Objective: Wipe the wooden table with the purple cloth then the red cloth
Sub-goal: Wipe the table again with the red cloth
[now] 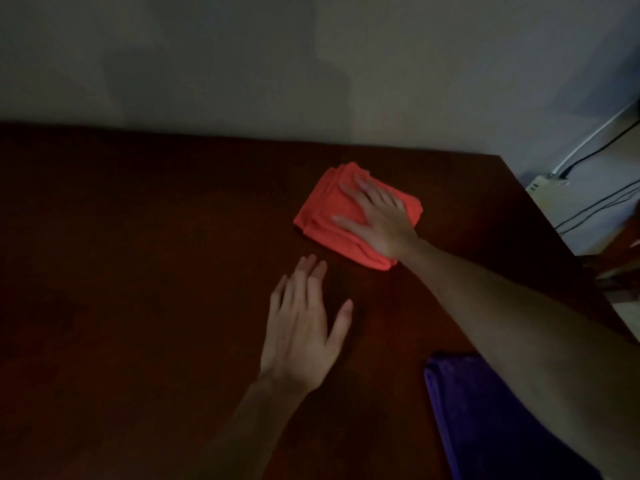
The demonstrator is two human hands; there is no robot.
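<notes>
The right hand point(377, 216) pressed flat, fingers spread, on the red cloth point(332, 216); the left hand point(304, 327), fingers straight, rested on the table point(138, 271) near that cloth; the folded layers could slide apart under an ungripping palm.

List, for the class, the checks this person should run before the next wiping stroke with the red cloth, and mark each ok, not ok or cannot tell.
1. Right hand flat on the red cloth, fingers straight: ok.
2. Red cloth folded into a pad and lying on the table: ok.
3. Left hand off the cloth, open on the bare wood beside it: ok.
4. Purple cloth set aside at the near right, apart from the red one: ok.
5. Wood to the left of the red cloth free of objects: ok, as far as the dim light shows.
6. Table already wiped with the purple cloth: cannot tell.
</notes>
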